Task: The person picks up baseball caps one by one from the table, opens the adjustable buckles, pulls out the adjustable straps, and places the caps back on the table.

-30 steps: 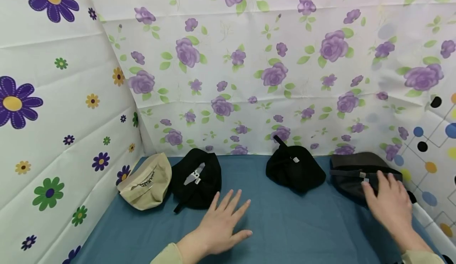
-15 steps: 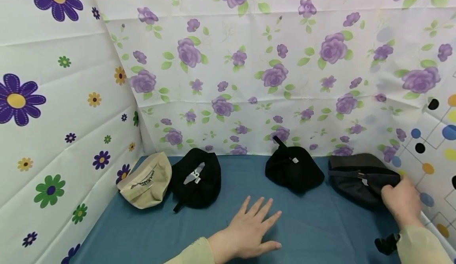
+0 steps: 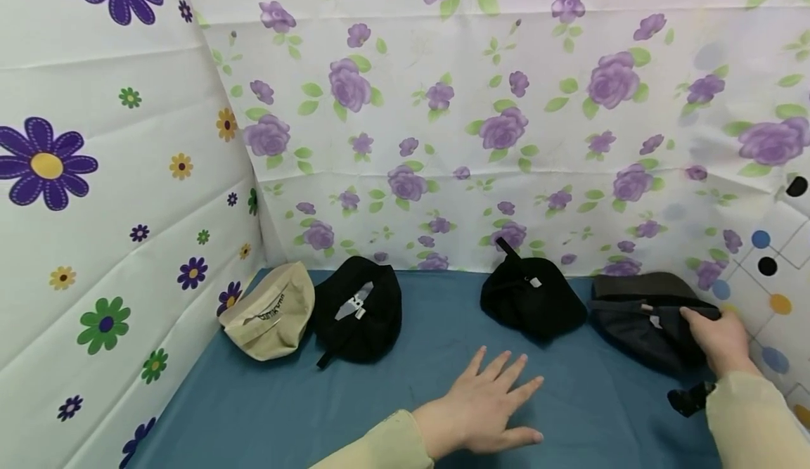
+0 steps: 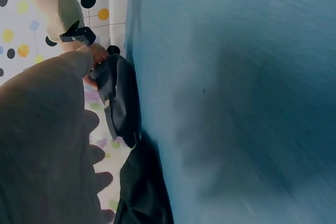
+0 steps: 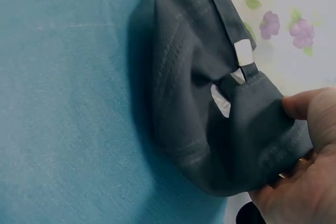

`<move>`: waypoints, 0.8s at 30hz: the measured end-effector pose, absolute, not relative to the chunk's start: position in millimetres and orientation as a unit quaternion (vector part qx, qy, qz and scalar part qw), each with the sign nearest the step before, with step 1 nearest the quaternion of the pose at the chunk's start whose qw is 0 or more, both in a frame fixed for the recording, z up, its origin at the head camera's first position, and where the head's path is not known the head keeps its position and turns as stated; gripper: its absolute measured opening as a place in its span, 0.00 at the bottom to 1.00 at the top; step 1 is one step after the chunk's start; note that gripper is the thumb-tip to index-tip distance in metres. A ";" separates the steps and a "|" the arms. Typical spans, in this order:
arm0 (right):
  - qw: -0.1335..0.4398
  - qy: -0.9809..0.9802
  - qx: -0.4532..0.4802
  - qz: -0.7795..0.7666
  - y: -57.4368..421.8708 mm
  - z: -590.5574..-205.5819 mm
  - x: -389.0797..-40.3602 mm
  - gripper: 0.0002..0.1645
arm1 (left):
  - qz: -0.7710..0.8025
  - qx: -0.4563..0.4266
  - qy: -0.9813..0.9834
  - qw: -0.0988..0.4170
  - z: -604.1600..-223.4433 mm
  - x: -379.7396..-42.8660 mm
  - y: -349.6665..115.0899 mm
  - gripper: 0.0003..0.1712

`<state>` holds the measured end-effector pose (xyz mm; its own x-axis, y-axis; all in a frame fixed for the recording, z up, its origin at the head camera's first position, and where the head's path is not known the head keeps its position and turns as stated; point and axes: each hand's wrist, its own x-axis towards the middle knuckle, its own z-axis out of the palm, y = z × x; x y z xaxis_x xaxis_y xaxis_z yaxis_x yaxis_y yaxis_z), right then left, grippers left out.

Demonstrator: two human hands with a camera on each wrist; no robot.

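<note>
now the right hand [image 3: 728,339] pinches a grey cap [image 3: 652,342], its white tag [image 3: 655,322] unreadable.

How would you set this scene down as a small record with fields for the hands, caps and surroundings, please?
Right hand: pinches the edge of a dark grey fabric cap
Left hand: fingers spread, over a blue cloth
Between the hands, further back: black fabric cap with upright strap
Far left: beige fabric cap with dark lettering, beside another black fabric cap
Backdrop: white sheet with purple roses

A rose-patterned curtain [image 3: 468,114] hangs behind the blue cloth [image 3: 436,328].
</note>
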<state>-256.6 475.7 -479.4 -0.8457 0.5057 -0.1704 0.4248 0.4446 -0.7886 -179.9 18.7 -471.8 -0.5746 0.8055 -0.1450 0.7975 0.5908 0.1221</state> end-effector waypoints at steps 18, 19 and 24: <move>0.015 -0.832 -0.285 0.475 480.6 -492.1 -264.6 0.54 | -0.054 0.445 0.890 0.078 -481.3 -206.1 109.8 0.42; 0.016 -0.835 -0.280 0.473 479.7 -492.7 -264.1 0.53 | -0.056 0.446 0.890 0.078 -480.9 -205.8 111.4 0.42; 0.020 -0.853 -0.261 0.452 473.8 -496.1 -255.5 0.50 | -0.050 0.451 0.887 0.084 -479.9 -201.0 110.1 0.42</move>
